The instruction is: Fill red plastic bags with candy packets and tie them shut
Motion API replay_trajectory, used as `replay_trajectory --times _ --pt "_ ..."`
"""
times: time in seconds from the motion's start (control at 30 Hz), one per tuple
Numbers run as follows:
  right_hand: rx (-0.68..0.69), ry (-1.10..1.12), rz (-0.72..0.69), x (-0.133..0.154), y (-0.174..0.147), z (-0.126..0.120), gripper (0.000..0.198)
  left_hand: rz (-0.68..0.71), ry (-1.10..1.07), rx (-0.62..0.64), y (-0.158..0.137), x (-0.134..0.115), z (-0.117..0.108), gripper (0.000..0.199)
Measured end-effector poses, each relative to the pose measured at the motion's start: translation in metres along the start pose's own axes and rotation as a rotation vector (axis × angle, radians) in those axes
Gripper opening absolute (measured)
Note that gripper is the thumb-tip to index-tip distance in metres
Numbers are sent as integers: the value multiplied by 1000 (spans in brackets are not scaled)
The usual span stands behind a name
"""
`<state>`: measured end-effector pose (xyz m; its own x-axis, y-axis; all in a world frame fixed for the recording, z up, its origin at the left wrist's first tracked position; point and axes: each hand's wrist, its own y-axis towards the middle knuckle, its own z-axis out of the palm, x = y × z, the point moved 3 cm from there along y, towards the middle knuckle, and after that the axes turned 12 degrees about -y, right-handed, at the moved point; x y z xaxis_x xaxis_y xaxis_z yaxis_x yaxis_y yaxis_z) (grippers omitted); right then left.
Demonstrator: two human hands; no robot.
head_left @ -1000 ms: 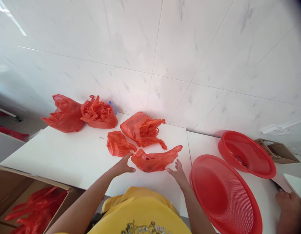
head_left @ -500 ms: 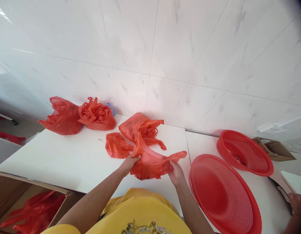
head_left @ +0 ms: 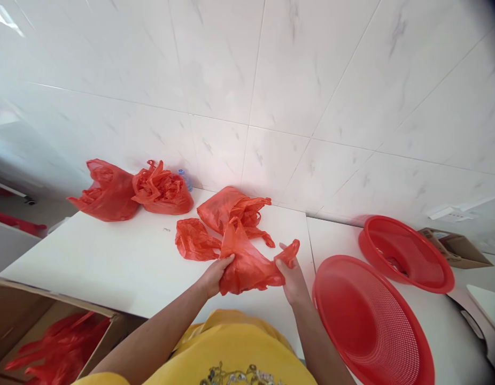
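Observation:
A red plastic bag (head_left: 247, 267) is stretched between my two hands above the white table. My left hand (head_left: 216, 275) grips its left side, thumb on top. On the other side, my right hand (head_left: 289, 275) pinches the bag close to one handle, which sticks up past the fingers. What the bag contains, if anything, is hidden. Just beyond it lies a fuller red bag (head_left: 219, 206) with crumpled handles. A small crumpled red bag (head_left: 193, 240) rests to the left, close to my left hand.
Two stuffed red bags (head_left: 111, 192) stand at the table's back left, beside a clear bottle (head_left: 185, 179). To my right are a large red basket (head_left: 352, 310), a second red basket (head_left: 443, 267) and a cardboard box (head_left: 468, 251). Lower left, an open carton (head_left: 105, 315) holds red bags.
My hands have drawn slightly closer, and the bag's top edge has folded down. My right hand has turned its handle upward. Another person's hand at the right edge has left the view.

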<state>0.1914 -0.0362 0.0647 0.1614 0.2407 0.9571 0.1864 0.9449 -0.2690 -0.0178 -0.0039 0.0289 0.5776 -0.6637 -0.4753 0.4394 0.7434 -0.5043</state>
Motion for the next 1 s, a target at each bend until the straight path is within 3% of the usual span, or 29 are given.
replay_trajectory --times 0.13,0.3,0.37,0.43,0.57,0.7,0.77,0.87,1.0 --pt "-40 94 14 6 2 0 34 15 34 40 0 1 1 39" --pt "34 329 -16 17 -2 6 24 206 286 107 0 -4 7 35" --pt "72 284 -28 19 -7 9 27 210 298 161 -3 -5 15 36" --pt "134 225 -64 21 -12 13 43 178 214 197 -7 -3 24 38" --pt "223 150 -28 21 -19 19 77 143 4 102 -11 0 35 40" --pt "147 -38 52 19 -21 20 57 71 -68 37 -11 5 37 38" --pt "164 -122 59 19 -21 23 58 62 -83 54 -12 6 39 37" --pt "267 -185 47 20 -24 31 63 48 -63 141 -15 8 45 32" --pt "345 -228 4 18 -25 43 55 7 91 308 -20 11 59 29"
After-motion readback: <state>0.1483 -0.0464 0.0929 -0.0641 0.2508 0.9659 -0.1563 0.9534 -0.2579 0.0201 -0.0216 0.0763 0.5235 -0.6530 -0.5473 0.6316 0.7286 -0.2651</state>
